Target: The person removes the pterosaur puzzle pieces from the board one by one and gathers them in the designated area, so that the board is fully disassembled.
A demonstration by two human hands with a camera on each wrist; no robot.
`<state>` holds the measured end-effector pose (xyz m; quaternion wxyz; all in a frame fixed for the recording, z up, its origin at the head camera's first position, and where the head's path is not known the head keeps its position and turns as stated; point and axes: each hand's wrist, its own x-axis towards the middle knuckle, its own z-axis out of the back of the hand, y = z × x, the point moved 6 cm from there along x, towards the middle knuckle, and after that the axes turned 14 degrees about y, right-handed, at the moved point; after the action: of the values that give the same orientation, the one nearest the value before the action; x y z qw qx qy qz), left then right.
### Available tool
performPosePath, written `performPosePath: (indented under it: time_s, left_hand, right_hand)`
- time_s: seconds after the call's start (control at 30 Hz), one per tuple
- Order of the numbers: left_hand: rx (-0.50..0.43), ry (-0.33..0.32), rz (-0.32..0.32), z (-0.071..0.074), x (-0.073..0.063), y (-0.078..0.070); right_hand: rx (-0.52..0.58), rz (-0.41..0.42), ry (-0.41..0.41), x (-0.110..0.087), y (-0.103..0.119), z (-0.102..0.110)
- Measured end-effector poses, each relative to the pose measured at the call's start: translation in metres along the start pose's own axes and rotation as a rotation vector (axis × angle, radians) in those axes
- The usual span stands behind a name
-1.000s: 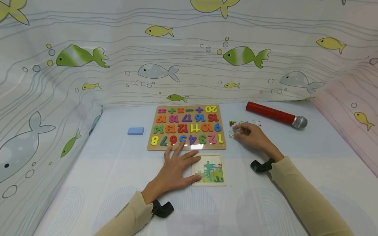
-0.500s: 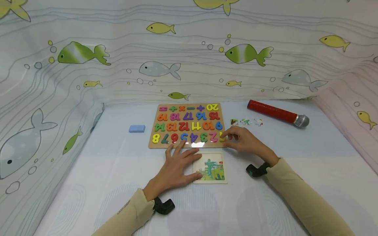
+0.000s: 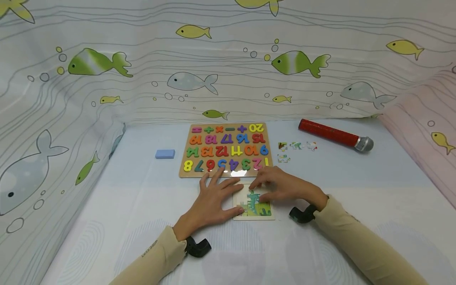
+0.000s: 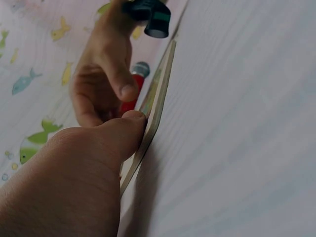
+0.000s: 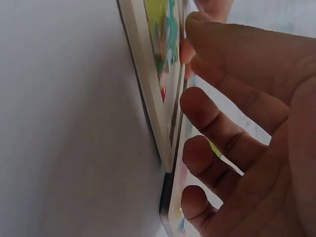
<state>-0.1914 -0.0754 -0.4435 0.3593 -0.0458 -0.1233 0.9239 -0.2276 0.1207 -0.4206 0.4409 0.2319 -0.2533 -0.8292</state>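
A small jigsaw in a pale wooden frame (image 3: 254, 218) lies in front of the person, with a teal dinosaur picture (image 3: 253, 202) partly laid in it. My left hand (image 3: 210, 208) is spread at its left side, index fingertip and thumb on the frame; its thumb (image 4: 129, 128) rests at the frame's edge in the left wrist view. From the right, my right hand (image 3: 283, 186) reaches over the jigsaw, index finger and thumb apart above the dinosaur. No piece shows between those fingers in the right wrist view, where the other fingers (image 5: 200, 153) curve loosely.
Several loose jigsaw pieces (image 3: 296, 146) lie right of a number board (image 3: 182, 171) filled with coloured numerals, just behind the frame. A red microphone (image 3: 331, 133) is at the back right. A blue block (image 3: 165, 154) sits left of the board. A fish-printed cloth (image 3: 228, 59) stands behind.
My right hand has come from the loose pieces, past the number board's right corner, to above the jigsaw, uncovering the loose pieces. My left hand has stayed on the frame.
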Motion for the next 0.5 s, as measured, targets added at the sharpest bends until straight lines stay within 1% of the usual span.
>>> performPosePath:
  time_s: [0.2, 0.5]
  left_hand:
    - [0.003, 0.000, 0.004, -0.0003, -0.0004, -0.0002]
    - [-0.003, 0.003, 0.000, 0.0012, -0.0008, -0.0011]
  right_hand:
    - [-0.042, 0.018, 0.046, 0.0011, 0.0076, -0.0062]
    - [-0.037, 0.003, 0.058, 0.0011, 0.0093, -0.0068]
